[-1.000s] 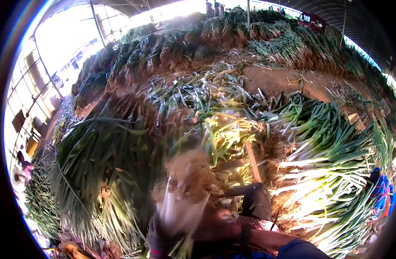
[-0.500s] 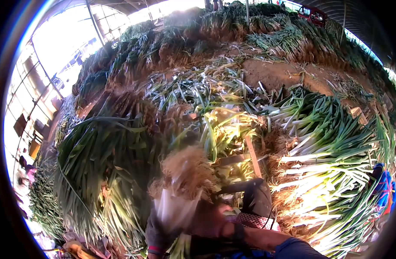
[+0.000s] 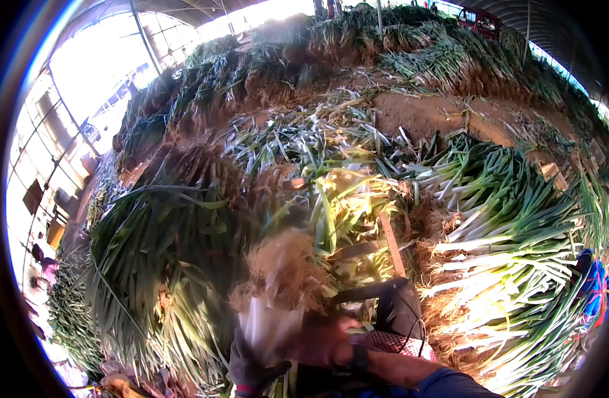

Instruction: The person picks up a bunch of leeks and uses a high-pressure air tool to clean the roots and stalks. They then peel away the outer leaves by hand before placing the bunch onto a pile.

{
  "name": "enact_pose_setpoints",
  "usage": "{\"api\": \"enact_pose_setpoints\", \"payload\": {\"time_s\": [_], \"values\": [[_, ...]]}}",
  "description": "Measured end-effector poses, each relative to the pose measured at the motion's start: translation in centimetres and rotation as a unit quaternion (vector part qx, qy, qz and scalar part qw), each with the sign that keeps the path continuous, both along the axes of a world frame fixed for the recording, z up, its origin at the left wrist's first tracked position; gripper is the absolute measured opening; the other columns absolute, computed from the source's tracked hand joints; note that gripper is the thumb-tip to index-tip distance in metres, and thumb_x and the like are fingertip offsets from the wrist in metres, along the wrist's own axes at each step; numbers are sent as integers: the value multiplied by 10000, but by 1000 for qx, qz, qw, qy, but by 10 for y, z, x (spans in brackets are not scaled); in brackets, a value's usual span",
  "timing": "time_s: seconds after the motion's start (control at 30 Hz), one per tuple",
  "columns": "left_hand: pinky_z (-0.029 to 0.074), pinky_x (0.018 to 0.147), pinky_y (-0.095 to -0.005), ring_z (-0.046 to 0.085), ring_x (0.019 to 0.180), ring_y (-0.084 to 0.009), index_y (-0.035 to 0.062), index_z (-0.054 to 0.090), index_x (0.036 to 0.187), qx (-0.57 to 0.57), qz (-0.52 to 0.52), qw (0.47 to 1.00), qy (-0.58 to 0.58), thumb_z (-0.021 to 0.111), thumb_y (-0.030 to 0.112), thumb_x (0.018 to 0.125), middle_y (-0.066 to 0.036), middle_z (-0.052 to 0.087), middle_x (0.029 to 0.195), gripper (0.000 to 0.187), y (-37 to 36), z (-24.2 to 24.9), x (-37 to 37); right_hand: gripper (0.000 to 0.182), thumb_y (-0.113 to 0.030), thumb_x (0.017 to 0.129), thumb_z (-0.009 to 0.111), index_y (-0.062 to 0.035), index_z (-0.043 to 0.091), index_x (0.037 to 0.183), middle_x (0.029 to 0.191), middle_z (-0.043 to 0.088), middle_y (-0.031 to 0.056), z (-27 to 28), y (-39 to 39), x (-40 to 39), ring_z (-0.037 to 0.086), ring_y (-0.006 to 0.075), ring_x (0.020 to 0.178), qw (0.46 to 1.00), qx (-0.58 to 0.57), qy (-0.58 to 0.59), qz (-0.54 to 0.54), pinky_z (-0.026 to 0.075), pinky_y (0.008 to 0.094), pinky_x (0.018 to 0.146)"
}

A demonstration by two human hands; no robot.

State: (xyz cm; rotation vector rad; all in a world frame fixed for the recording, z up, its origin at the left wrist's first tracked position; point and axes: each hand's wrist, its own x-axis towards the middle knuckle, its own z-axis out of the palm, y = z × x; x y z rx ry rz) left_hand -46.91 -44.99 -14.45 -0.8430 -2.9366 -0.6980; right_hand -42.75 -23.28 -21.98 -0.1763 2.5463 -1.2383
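A bundle of leeks point(image 3: 264, 325) stands upright low in the middle, its tangled brown roots point(image 3: 286, 268) on top and its white stems below. My left hand point(image 3: 251, 363), in a dark glove, is wrapped round the stems from the left. At their right side is my bare right hand point(image 3: 315, 339), blurred by motion and overlapping the stems; its fingers are smeared. A dark band point(image 3: 359, 359) circles that wrist. Close by on the left lies a big heap of leeks point(image 3: 161, 245) with long green leaves.
Leeks with white stems and roots facing me form a long pile point(image 3: 510, 265) on the right. A wooden strip point(image 3: 391, 245) leans ahead among yellowish leaves point(image 3: 347, 199). Trimmed leaves litter the ground beyond. More leek stacks point(image 3: 444, 60) and a red vehicle point(image 3: 480, 23) are far back.
The bundle and its roots have shifted slightly. My left hand's gloved thumb now shows more at the stems, and my right hand has moved a little up and left.
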Motion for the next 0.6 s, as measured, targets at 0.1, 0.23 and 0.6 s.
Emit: {"api": "enact_pose_setpoints", "payload": {"time_s": [0.1, 0.23, 0.6], "values": [[545, 1005, -528, 593, 1241, -459, -18, 220, 1639, -14, 18, 1000, -20, 1015, 602, 468, -269, 537, 1408, 1545, -1, -1, -1, 558, -565, 1033, 539, -74, 747, 1195, 1145, 752, 199, -78, -9, 2, 720, 375, 1094, 983, -175, -10, -51, 555, 475, 958], [548, 998, -523, 598, 1233, -456, -1, 229, 1642, -10, 21, 1000, -20, 1008, 590, 486, -264, 547, 1389, 1515, 0, 1, -3, 523, -513, 1031, 584, -75, 696, 1295, 1275, 705, 182, -45, 14, 15, 676, 348, 1185, 986, -123, 113, -10, 529, 457, 1028], [551, 1031, -501, 610, 1258, -445, 25, 220, 1637, 7, 13, 999, -53, 1021, 582, 506, -264, 543, 1438, 1494, -8, -1, -8, 620, -437, 1038, 630, -34, 536, 1500, 1495, 599, 150, -12, 27, 21, 561, 303, 1379, 969, -118, 218, 20, 430, 463, 1192]]}}
